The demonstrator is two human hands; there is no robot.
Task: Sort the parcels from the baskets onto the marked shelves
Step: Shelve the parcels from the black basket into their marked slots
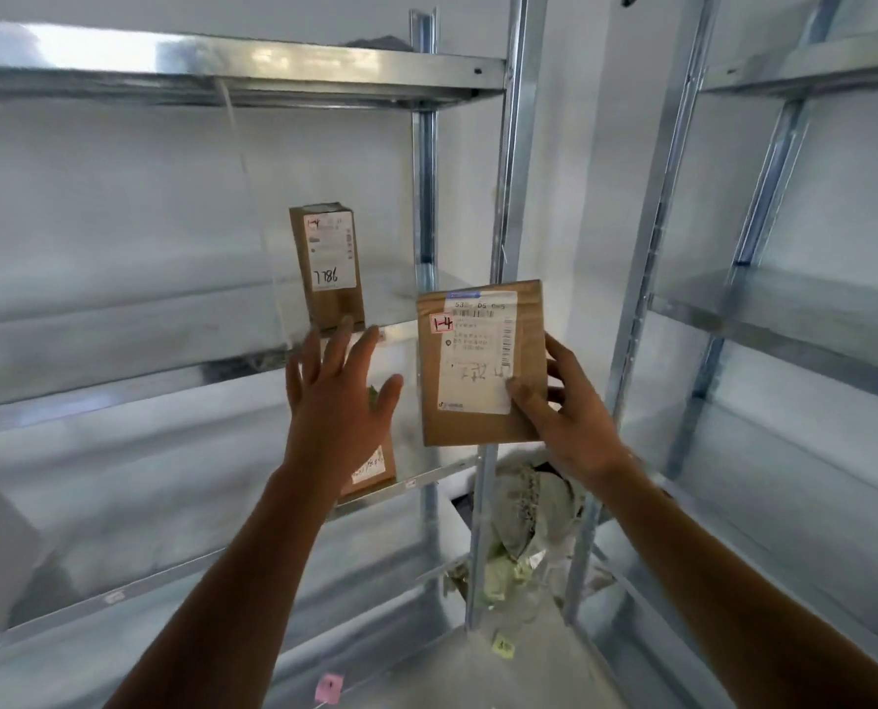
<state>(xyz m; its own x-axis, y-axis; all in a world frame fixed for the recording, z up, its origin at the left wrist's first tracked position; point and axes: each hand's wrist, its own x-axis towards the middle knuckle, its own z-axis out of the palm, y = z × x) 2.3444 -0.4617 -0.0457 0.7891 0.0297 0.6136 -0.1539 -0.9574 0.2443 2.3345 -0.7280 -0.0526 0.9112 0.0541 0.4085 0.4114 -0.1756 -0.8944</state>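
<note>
**A:** where's the parcel at?

**B:** the right hand (575, 417) grips the brown parcel (480, 360) by its lower right corner. It's up in the air near the shelf (120, 396), red "1-4" tag facing the camera.

**A:** and the left hand?

**B:** the left hand (337, 396) is wide open, fingers spread, holding nothing. It's just below another box (328, 266) standing upright on that shelf.

Three brown cardboard parcels showed: an upright parcel (328, 266) on the grey steel shelving rack (222, 69), a held parcel (478, 365) before it, a half-hidden parcel (373, 470) one shelf lower. Two hands were up: left hand (334, 396), right hand (570, 422).
</note>
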